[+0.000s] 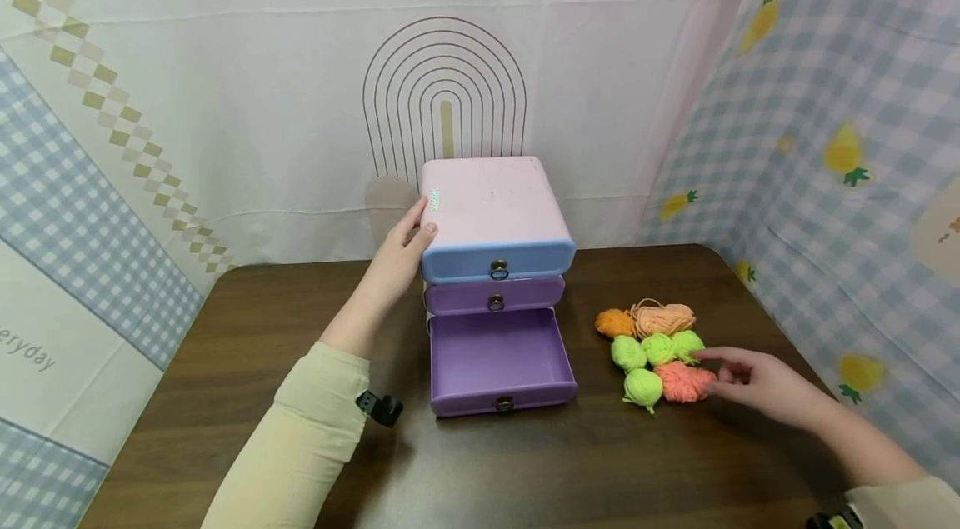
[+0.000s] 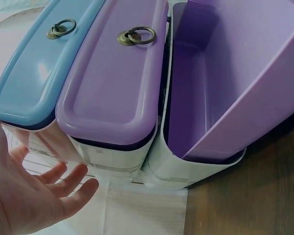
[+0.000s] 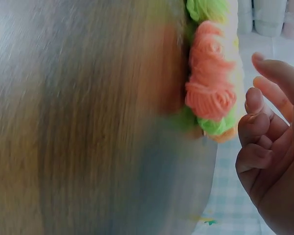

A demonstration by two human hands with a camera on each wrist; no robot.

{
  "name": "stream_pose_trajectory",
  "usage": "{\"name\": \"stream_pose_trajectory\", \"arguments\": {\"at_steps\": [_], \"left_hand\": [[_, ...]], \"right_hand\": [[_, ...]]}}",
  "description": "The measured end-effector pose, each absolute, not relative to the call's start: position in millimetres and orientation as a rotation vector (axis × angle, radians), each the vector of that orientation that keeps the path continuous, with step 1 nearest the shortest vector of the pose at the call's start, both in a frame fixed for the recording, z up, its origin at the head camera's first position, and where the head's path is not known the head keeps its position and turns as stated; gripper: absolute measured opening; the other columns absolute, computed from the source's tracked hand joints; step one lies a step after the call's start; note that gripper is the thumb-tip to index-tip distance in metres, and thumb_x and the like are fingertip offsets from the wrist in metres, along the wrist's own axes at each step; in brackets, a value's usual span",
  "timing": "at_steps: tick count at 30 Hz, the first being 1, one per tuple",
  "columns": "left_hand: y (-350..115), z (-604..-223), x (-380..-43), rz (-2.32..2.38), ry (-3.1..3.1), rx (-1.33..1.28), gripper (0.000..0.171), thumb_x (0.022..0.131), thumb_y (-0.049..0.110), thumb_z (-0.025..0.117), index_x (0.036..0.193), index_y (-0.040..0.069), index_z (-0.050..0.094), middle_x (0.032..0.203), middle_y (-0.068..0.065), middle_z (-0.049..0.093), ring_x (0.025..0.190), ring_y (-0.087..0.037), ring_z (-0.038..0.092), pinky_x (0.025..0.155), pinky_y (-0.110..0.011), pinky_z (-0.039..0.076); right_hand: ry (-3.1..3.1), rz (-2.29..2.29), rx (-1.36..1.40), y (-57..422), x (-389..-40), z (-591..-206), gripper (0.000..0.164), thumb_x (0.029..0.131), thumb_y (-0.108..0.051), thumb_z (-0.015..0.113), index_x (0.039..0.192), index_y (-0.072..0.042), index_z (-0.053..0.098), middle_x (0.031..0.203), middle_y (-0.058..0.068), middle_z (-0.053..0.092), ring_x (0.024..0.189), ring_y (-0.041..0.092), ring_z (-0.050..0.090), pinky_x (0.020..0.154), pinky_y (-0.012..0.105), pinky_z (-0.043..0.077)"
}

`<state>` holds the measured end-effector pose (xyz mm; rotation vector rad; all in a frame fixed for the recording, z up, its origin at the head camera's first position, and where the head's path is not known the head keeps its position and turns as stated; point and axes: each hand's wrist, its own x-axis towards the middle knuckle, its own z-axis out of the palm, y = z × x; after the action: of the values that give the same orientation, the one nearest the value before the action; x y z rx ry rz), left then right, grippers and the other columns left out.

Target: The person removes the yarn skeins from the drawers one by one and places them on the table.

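Observation:
A small drawer cabinet [image 1: 487, 200] with a pink top stands at the middle of the table. My left hand [image 1: 396, 256] lies against its upper left side, fingers extended. Below the blue drawer [image 1: 450, 264] and a purple drawer [image 1: 450, 301], both closed, the bottom purple drawer [image 1: 465, 407] is pulled out, with nothing visible inside. On the right, my right hand [image 1: 772, 386] is beside a coral yarn bundle [image 3: 211, 73], thumb and forefinger apart, other fingers bent and holding nothing. Green yarn balls [image 1: 642, 387] lie around the coral bundle.
An orange yarn ball [image 1: 615, 322] and a peach yarn bundle [image 1: 663, 318] lie behind the green ones. Brown tabletop [image 1: 300, 321] runs to both sides of the cabinet. A patterned cloth [image 1: 300, 96] hangs behind the table, and a checked one [image 1: 847, 204] on the right.

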<state>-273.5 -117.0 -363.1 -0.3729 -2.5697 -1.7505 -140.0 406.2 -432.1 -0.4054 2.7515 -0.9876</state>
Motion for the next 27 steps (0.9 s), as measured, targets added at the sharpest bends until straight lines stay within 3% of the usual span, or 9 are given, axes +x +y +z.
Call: {"name": "stream_pose_trajectory", "arguments": {"at_steps": [17,27], "left_hand": [[-117,-361,-271,-1.758,-2.568,-0.377,0.063,0.103,0.048,0.044,0.159,0.03,0.022,0.15,-0.013,0.038,0.135,-0.03,0.041,0.109,-0.05,0.036],[-117,-361,-271,-1.782,-2.566,-0.372,0.063,0.103,0.048,0.044,0.159,0.03,0.022,0.151,-0.013,0.037,0.135,-0.03,0.042,0.108,-0.049,0.037]], "right_hand": [[2.583,-1.154,-0.657,353,-148,-439,0.032,0.097,-0.017,0.065,0.127,-0.004,0.064,0.077,-0.003,0.063,0.064,0.006,0.056,0.054,0.027,0.049],[2.512,-1.172,-0.835,319,-148,-435,0.029,0.098,-0.016,0.064,0.124,-0.005,0.066,0.074,-0.009,0.059,0.06,0.002,0.052,0.051,0.026,0.047]]}}
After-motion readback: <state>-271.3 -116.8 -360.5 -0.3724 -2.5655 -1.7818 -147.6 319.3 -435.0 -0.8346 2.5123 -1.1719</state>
